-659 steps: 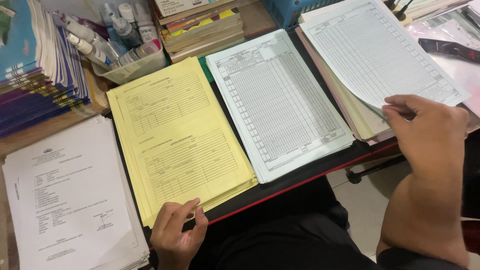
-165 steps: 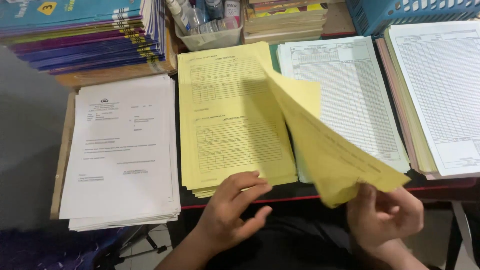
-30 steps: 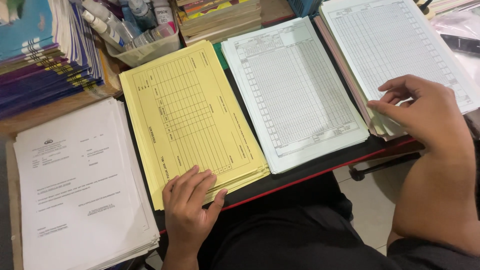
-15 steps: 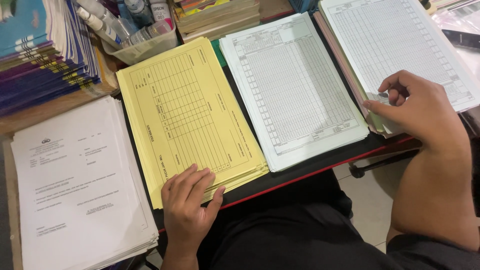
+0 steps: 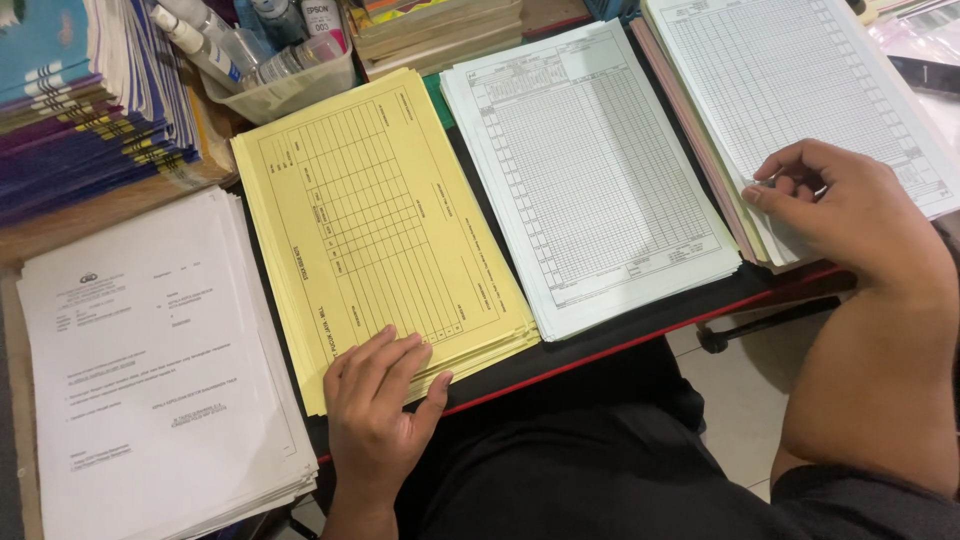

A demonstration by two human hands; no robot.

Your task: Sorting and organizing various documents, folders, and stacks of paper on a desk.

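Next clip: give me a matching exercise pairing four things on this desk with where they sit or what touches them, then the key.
Things:
1. yellow stack
2. letter stack
3. right hand
4. plastic tub

Places:
A. holds small bottles, behind the yellow paper
B. at the near corner of the far-right ruled stack
C. under the left hand
D. white, at the far left

Pairs: 1-C, 2-D, 3-B, 4-A
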